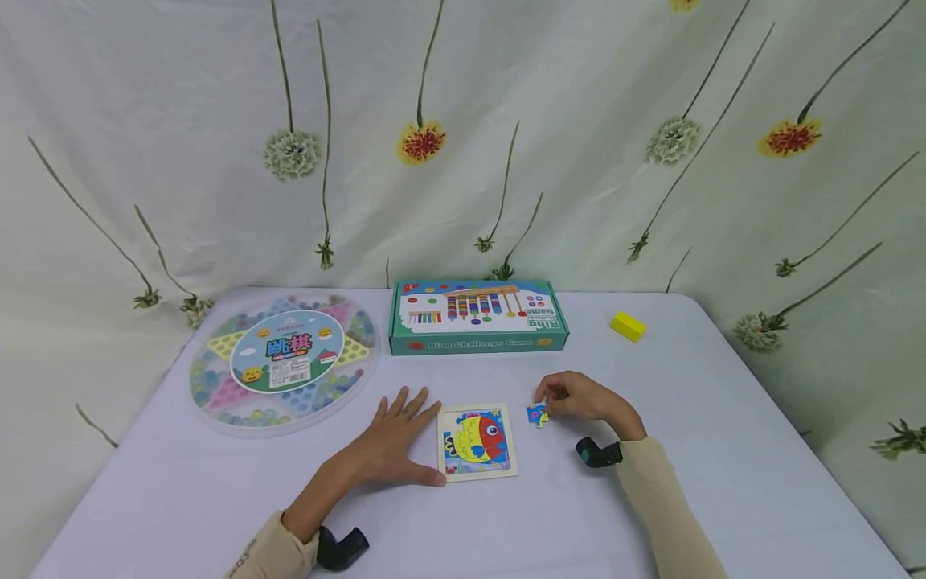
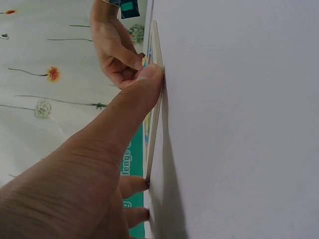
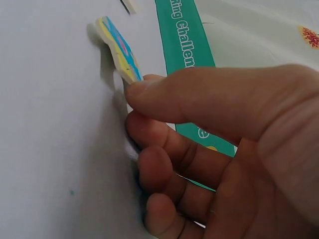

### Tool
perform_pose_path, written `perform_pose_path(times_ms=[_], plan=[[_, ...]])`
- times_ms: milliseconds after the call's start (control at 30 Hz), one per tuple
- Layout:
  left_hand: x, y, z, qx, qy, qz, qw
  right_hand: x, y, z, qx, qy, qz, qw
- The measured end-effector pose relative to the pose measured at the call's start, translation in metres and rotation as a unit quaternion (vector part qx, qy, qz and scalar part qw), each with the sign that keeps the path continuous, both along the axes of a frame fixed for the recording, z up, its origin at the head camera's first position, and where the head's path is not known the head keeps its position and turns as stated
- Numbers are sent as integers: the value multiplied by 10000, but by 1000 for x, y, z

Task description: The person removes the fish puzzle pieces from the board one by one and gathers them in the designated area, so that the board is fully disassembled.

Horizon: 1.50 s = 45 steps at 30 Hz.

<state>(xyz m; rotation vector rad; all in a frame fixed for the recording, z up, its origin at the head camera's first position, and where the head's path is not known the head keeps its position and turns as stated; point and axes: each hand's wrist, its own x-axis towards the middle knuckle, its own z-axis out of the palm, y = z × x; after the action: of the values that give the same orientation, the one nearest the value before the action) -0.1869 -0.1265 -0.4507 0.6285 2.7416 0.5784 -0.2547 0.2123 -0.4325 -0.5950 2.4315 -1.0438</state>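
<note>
A small square jigsaw puzzle board (image 1: 477, 476) with a fish picture lies flat on the table in the head view. Along its left side, my left hand (image 1: 394, 442) is spread with straight fingers. The thumb touches the board's lower left corner, and the index fingertip is at the upper left corner. To the right of the board, my right hand (image 1: 577, 396) pinches a blue and yellow puzzle piece (image 1: 537, 414) between thumb and fingers. The right wrist view shows this piece (image 3: 119, 50) tilted at the thumb tip, just over the tablecloth. The other fingers curl beneath.
A round Chinese checkers set (image 1: 289, 354) with marbles lies at the left. Behind the board stands a green Ring Challenge Game box (image 1: 477, 344). A yellow block (image 1: 628, 326) sits at the back right. White flowered cloth (image 1: 463, 185) hangs behind the table.
</note>
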Motion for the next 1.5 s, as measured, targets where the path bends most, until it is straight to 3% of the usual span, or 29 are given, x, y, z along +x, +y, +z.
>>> perform_pose_path(times_ms=[333, 533, 667, 833, 1100, 1500], plan=[[0, 0, 0, 50, 46, -17, 10000, -1, -1, -1, -21, 2, -53, 10000], [-1, 0, -1, 6, 59, -17, 10000, 3, -12, 1, 23, 568, -344, 9978], [0, 0, -1, -26, 49, -24, 10000, 7, -28, 2, -293, 970, -164, 9947], [0, 1, -2, -29, 31, -9, 10000, 14, -54, 1, -548, 1075, 41, 9927], [-1, 0, -2, 52, 73, -52, 9999, 19, -88, -10, -208, 1388, 607, 9882], [-2, -1, -2, -13, 117, -86, 9999, 19, -95, -17, -30, 1533, 701, 9857]])
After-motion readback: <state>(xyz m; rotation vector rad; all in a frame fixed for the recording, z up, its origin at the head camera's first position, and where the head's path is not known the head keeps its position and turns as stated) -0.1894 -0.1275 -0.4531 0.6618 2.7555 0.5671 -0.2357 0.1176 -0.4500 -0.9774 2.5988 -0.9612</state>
